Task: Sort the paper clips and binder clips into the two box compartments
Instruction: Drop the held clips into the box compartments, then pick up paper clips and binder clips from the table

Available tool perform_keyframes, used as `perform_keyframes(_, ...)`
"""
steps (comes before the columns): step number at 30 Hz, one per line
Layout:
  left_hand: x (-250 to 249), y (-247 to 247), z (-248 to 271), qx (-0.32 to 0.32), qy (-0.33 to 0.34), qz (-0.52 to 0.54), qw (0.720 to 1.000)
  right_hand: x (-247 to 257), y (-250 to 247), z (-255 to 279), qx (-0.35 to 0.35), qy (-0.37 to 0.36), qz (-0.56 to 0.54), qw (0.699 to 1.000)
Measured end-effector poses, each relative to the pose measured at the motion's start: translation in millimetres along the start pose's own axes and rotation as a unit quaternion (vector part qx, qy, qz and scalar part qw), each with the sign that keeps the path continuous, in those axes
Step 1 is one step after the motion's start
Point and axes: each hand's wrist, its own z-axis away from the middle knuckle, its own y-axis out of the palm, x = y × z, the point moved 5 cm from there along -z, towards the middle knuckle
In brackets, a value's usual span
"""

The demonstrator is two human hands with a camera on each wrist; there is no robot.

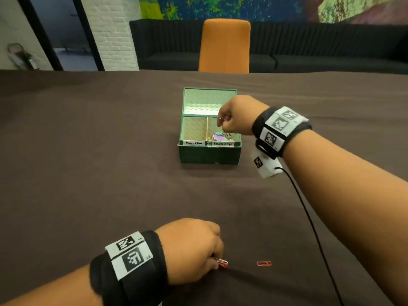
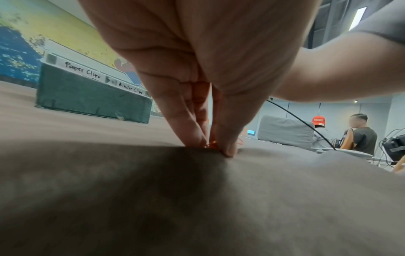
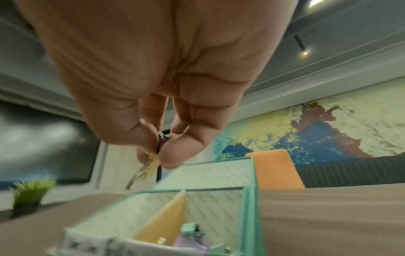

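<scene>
left hand (image 1: 194,250) pinching red wire paper clip (image 1: 222,262) on near bench (image 1: 88,173); right hand (image 1: 237,115) pinching small binder clip (image 3: 162,141) above far green cardboard box (image 1: 209,154), right compartment.

Across the brown-clothed desk (image 1: 88,151) from you stands an orange chair (image 1: 224,46). Behind the chair runs a dark ribbed sofa (image 1: 331,47), with a colourful mural (image 1: 220,7) above it. Left of the chair you see a white brick wall (image 1: 110,29) and a dark-framed window (image 1: 66,36).

The clip (image 3: 161,142) in the right hand (image 3: 153,78) is blurred; the left hand (image 1: 189,250) hides most of its paper clips (image 1: 223,262).
</scene>
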Motion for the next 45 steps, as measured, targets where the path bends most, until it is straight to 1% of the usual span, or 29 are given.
perform_keyframes(4,2,0,0,-0.008,-0.008,0.006,1.000,-16,10,-35,0.014,0.035,0.061,0.997)
perform_keyframes(7,4,3,0,-0.009,-0.012,-0.002,1.000,-26,15,-41,0.007,0.051,0.049,0.997)
perform_keyframes(11,4,3,1,-0.028,-0.019,0.002,0.999,-33,19,-34,-0.004,0.057,0.037,0.998)
perform_keyframes(13,6,2,1,-0.039,-0.025,-0.005,0.999,-30,13,-21,-0.020,0.036,0.059,0.997)
perform_keyframes(15,9,1,1,-0.045,-0.039,-0.010,0.998,-20,10,6,-0.040,-0.008,0.071,0.997)
perform_keyframes(16,12,2,1,-0.048,-0.048,-0.005,0.998,-12,11,24,-0.034,-0.038,0.069,0.996)
perform_keyframes(17,14,2,2,-0.052,-0.056,0.003,0.997,-5,15,46,-0.011,-0.066,0.070,0.995)
perform_keyframes(18,17,2,2,-0.060,-0.062,0.008,0.996,0,23,70,0.033,-0.089,0.079,0.992)
perform_keyframes(20,25,-4,4,-0.084,-0.076,0.018,0.993,4,47,123,0.177,-0.097,0.105,0.974)
perform_keyframes(21,30,-8,6,-0.096,-0.087,0.027,0.991,5,59,148,0.249,-0.094,0.116,0.957)
perform_keyframes(22,36,-12,8,-0.107,-0.103,0.039,0.988,4,71,170,0.303,-0.088,0.122,0.941)
perform_keyframes(23,42,-15,10,-0.116,-0.116,0.052,0.985,4,80,187,0.337,-0.084,0.123,0.930)
perform_keyframes(24,47,-18,12,-0.123,-0.125,0.062,0.983,3,89,201,0.352,-0.087,0.122,0.924)
perform_keyframes(27,56,-23,15,-0.132,-0.139,0.070,0.979,4,107,220,0.338,-0.120,0.112,0.927)
perform_keyframes(29,60,-24,14,-0.135,-0.144,0.073,0.978,9,112,226,0.325,-0.156,0.109,0.926)
perform_keyframes(31,61,-25,13,-0.137,-0.145,0.076,0.977,16,112,226,0.324,-0.172,0.117,0.923)
perform_keyframes(33,61,-25,13,-0.135,-0.146,0.078,0.977,26,111,222,0.313,-0.179,0.124,0.924)
perform_keyframes(36,63,-25,13,-0.136,-0.148,0.087,0.976,45,112,206,0.261,-0.191,0.120,0.939)
perform_keyframes(38,66,-26,14,-0.141,-0.153,0.095,0.974,56,117,195,0.238,-0.203,0.120,0.942)
perform_keyframes(40,70,-27,16,-0.143,-0.158,0.100,0.972,64,125,191,0.255,-0.206,0.117,0.937)
perform_keyframes(42,76,-30,16,-0.137,-0.171,0.108,0.970,70,134,192,0.303,-0.212,0.118,0.922)
perform_keyframes(44,84,-41,14,-0.138,-0.185,0.105,0.967,73,137,194,0.316,-0.229,0.139,0.910)
perform_keyframes(45,91,-51,12,-0.154,-0.196,0.102,0.963,73,137,195,0.316,-0.238,0.147,0.906)
